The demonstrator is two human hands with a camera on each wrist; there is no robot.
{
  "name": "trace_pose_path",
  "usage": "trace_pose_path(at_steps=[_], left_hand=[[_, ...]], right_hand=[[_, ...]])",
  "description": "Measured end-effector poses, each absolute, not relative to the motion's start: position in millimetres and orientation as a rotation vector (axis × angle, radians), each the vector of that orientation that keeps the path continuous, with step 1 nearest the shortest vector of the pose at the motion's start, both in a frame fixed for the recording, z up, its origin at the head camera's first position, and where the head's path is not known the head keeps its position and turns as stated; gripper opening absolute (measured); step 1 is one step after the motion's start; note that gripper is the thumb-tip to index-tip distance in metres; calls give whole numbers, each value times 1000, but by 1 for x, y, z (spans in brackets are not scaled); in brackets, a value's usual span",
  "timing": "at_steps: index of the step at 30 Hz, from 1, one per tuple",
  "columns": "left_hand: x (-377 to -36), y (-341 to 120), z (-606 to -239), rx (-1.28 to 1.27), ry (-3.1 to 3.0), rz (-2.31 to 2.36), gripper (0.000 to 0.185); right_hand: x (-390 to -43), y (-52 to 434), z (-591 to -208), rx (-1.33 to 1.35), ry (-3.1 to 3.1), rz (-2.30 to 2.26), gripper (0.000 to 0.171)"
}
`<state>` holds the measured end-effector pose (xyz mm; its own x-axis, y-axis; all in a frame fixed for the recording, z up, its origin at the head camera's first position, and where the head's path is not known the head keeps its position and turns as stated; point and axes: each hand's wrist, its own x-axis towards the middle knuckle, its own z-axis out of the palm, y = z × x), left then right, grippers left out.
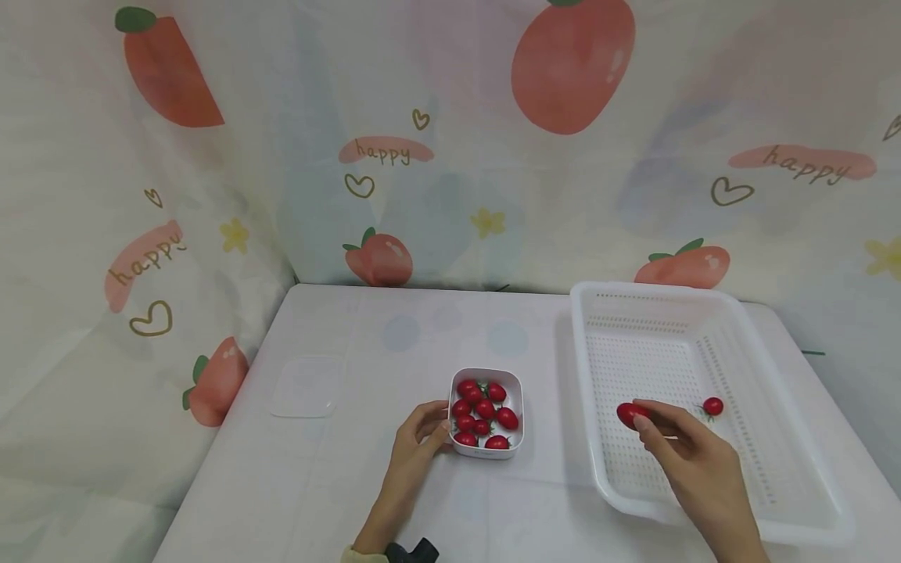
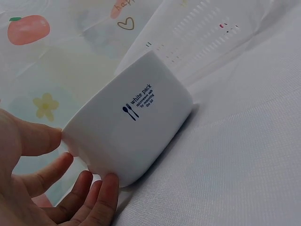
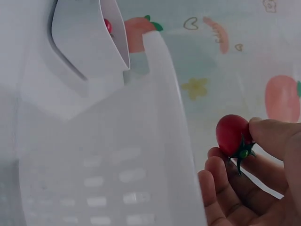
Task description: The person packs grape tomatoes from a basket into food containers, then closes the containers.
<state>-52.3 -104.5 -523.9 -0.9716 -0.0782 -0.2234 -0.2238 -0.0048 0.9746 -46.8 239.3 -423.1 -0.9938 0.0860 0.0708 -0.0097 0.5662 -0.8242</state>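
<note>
A small white container (image 1: 487, 452) with several red cherry tomatoes (image 1: 484, 409) in it stands on the table. My left hand (image 1: 417, 447) holds it by its left side; in the left wrist view the thumb is at the rim and the fingertips (image 2: 110, 181) touch the wall lower down. Over the large white perforated basket (image 1: 598, 446), my right hand (image 1: 697, 457) pinches a cherry tomato (image 3: 231, 134) between thumb and fingers, its green stem end showing in the right wrist view. Another cherry tomato (image 1: 713, 406) lies in the basket, just beyond that hand.
A clear flat lid (image 1: 306, 387) lies on the table at the left. The white-covered table (image 1: 394, 344) meets a fruit-printed cloth (image 1: 450, 195) at its back and left. The basket's raised rim runs between the right hand and the container.
</note>
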Motion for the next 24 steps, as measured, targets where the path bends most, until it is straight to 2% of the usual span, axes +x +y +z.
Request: trace_pose_path(at_steps=[10, 24], left_hand=[[-52, -105, -523, -335, 2121, 2135, 40], [-53, -106, -525, -310, 2139, 2123, 39]], right_hand=[[-46, 197, -425, -23, -2524, 1455, 31], [-54, 148, -437, 233, -2411, 1511, 36]])
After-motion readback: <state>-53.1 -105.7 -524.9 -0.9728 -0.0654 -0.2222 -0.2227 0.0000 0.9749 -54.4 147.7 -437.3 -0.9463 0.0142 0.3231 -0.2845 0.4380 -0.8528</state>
